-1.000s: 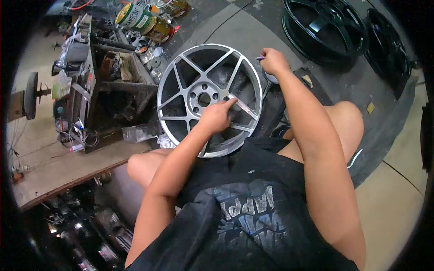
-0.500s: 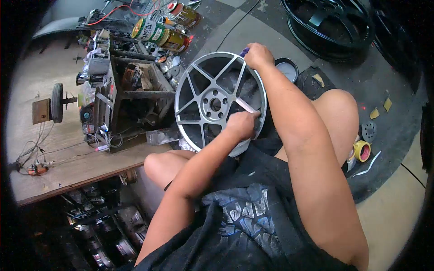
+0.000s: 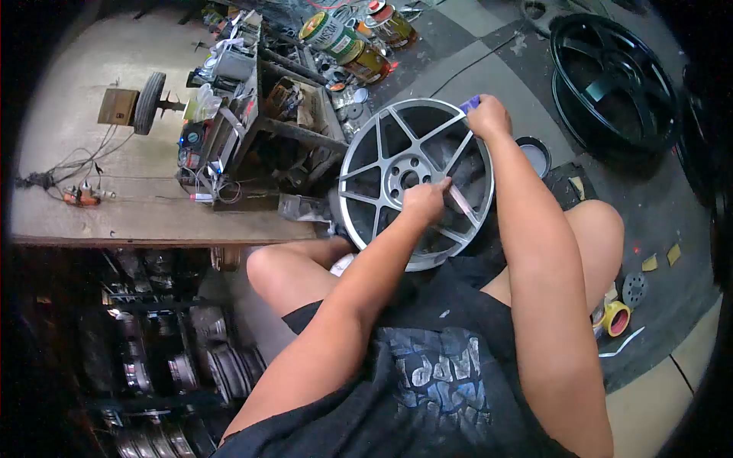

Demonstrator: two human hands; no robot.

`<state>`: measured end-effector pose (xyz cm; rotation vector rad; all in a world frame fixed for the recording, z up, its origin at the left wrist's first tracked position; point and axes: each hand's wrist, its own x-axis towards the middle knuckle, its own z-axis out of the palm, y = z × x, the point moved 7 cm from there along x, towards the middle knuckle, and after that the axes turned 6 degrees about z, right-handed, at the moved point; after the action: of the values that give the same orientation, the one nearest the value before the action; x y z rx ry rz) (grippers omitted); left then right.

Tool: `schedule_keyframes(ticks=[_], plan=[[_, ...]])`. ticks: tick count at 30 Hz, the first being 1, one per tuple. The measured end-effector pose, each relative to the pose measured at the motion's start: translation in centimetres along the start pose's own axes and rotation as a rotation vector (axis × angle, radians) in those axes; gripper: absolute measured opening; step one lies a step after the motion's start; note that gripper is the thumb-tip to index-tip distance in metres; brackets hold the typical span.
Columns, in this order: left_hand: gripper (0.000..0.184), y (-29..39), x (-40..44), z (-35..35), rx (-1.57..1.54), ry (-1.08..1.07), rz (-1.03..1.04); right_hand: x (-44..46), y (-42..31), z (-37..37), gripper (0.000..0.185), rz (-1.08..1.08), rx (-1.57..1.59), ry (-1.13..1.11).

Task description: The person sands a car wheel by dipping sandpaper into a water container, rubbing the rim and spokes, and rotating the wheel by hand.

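Observation:
A grey multi-spoke alloy wheel [image 3: 378, 168] leans between my bent legs. My left hand [image 3: 424, 201] is closed, its knuckles bent, with a finger pressed at the inner end of a pinkish-coated spoke [image 3: 463, 203] beside the hub. Anything under those fingers is hidden. At the upper right of the rim, my right hand [image 3: 489, 119] grips the edge, closed around a small purple piece of material [image 3: 469, 104]. What exactly the purple piece is cannot be made out.
A dark round container [image 3: 534, 155] stands right of the wheel. Black rims [image 3: 611, 84] lie at upper right. Left is a cluttered wooden stand [image 3: 294, 133], with cans [image 3: 328, 34] behind. A yellow tape roll [image 3: 615, 318] and a perforated disc [image 3: 634, 289] lie near my right knee.
My left hand has moved along the coated spoke, from its outer end at the rim inward to the hub. My right hand stays at the rim. The whole view has shifted and turned.

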<state>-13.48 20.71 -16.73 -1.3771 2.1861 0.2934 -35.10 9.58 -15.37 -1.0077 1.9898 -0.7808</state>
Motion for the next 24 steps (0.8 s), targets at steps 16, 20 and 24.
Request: schedule_keyframes(ticks=[16,20,24], plan=[[0.067,-1.4,0.8,0.5,-0.152,0.044,0.216,-1.1,13.2,-4.8,0.035,0.110,-0.421,0.055],[0.065,-2.0,1.0,1.2,-0.185,0.128,0.189,-0.1,15.1,-3.1,0.033,0.056,-0.463,0.062],[0.062,0.1,0.4,1.5,-0.194,0.116,0.234,1.8,15.3,-0.8,0.034,0.024,-0.551,-0.025]])
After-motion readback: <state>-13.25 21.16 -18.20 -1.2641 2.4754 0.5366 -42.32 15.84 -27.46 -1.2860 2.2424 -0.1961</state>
